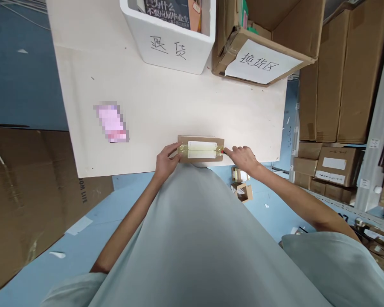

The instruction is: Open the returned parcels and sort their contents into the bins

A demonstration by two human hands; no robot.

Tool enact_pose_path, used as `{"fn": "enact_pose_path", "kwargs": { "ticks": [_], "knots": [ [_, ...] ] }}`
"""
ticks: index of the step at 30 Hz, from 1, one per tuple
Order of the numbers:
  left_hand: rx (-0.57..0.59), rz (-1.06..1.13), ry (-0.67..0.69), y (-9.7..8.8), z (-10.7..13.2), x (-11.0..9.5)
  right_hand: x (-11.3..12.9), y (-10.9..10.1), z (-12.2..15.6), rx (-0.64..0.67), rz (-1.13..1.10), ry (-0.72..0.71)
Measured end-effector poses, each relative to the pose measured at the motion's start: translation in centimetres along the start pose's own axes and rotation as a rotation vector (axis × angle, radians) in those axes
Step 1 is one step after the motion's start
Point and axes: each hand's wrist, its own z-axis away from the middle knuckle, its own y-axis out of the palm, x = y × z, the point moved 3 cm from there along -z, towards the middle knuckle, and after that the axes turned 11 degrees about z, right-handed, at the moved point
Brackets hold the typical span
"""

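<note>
A small cardboard box [183, 157] lies flat near the table's front edge, right in front of my body. Clear yellowish tape runs lengthwise over it and across its white label [201, 145]. My left hand [167, 162] grips the box's left end, thumb and fingers against its side. In the closed fingers of my right hand [243, 158] is what looks like a slim black and red box cutter [224, 151]. Its front end meets the right end of the box, at the tape. Most of the cutter is hidden by the hand.
On the white table [153, 106] stand a white foam bin [169, 53] with books and an open carton [220, 64] with a paper sign. A blurred pink object [112, 123] lies at left. Large cardboard [28, 192] leans at the left; boxes fill shelves [334, 164] at right.
</note>
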Motion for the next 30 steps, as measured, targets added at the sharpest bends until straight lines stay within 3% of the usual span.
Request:
{"fn": "enact_pose_path", "kwargs": {
  "ticks": [3,7,14,19,24,30],
  "knots": [
    [-0.031,0.005,-0.038,0.8,-0.1,-0.1,-0.9,2.0,-0.3,-0.014,-0.024,-0.011],
    [-0.077,-0.005,-0.096,1.5,0.0,-0.9,-1.5,3.0,-0.7,-0.051,-0.072,-0.068],
    [-0.22,-0.135,-0.082,3.1,-0.3,-2.5,-2.5,1.7,-0.5,-0.059,-0.104,-0.159],
    [-0.29,-0.217,-0.036,3.8,-1.3,-2.5,-3.5,0.3,-0.7,-0.069,-0.124,-0.222],
    [-0.312,-0.188,-0.089,5.2,-1.3,-1.9,-5.2,1.7,-0.6,-0.033,-0.167,-0.244],
    [-0.341,-0.199,-0.061,6.5,-1.0,-1.9,-6.3,3.6,-0.6,-0.039,-0.166,-0.274]
  ]
}}
